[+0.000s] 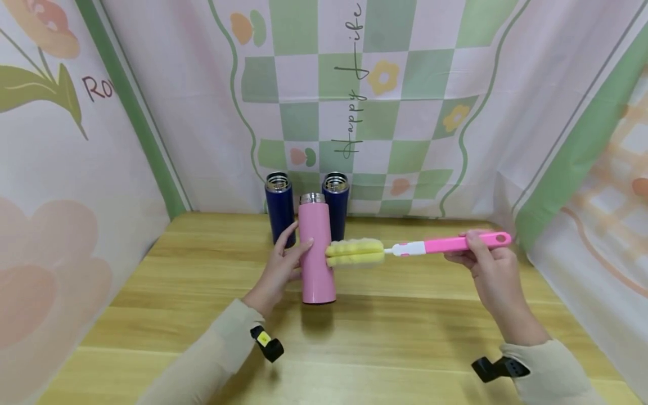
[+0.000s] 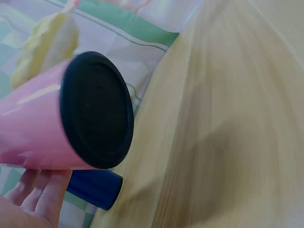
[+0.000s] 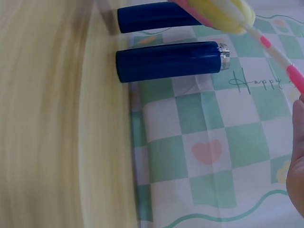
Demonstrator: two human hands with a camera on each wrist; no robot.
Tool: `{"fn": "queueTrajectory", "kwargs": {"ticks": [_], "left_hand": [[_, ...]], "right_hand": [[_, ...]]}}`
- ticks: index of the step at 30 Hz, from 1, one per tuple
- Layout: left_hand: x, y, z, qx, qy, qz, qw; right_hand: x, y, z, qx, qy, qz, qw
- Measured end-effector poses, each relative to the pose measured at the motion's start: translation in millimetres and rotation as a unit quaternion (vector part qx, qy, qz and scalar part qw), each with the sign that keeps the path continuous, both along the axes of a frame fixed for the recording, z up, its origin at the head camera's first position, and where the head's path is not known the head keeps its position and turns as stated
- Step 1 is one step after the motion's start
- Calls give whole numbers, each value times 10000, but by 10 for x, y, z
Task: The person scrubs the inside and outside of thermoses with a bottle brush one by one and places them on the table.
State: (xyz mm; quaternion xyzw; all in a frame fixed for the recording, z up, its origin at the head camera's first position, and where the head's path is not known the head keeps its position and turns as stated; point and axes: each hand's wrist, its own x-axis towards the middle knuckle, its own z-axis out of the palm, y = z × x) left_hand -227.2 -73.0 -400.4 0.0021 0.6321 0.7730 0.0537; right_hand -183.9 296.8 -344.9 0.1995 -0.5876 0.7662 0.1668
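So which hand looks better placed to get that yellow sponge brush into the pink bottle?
The right hand, probably. It already grips the brush by its pink handle, sponge end beside the pink bottle, while the left hand is busy gripping that bottle.

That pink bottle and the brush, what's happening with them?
A person is holding an open pink flask with the left hand, which grips its side. The left wrist view shows its black base lifted off the wooden table. The right hand holds a pink-handled bottle brush level, its yellow sponge head right beside the flask, not inside. Two dark blue flasks stand open behind, against the backdrop.
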Motion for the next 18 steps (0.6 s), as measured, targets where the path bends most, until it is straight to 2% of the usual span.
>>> {"fn": "queueTrajectory", "kwargs": {"ticks": [5, 9, 18], "left_hand": [[-8, -13, 27, 136, -43, 142, 9998], [-6, -21, 24, 207, -93, 115, 9997], [14, -15, 19, 112, -265, -277, 9992]], "right_hand": [[30, 26, -45, 151, -49, 162, 9997], [40, 49, -87, 172, -129, 179, 9996], [21, 6, -116, 188, -89, 306, 9993]]}}
